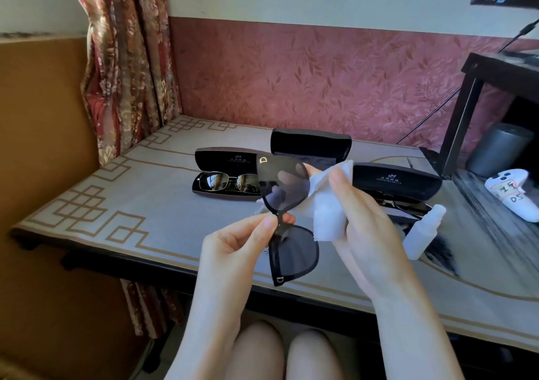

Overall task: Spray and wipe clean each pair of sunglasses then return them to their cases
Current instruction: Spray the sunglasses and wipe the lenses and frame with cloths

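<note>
The left hand pinches the black sunglasses at the bridge between thumb and fingertips, holding them up on end above the front edge of the counter. The right hand grips a white cloth, thumb on the near side and fingers behind. The cloth is pressed round the upper lens, and fingertips show through the tinted glass. This looks like the wiping step for this pair, with the top lens being worked and the lower lens bare of cloth. The next move probably calls for sliding the cloth down to the lower lens while the bridge pinch keeps the frame from twisting. After that the arms need folding so the pair fits the empty middle case, which stands open towards the back edge. The left case is open and has a metal-framed pair lying in it. The right case is also open with another pair inside. The bottle stands just in front of it, near the right hand.
</note>
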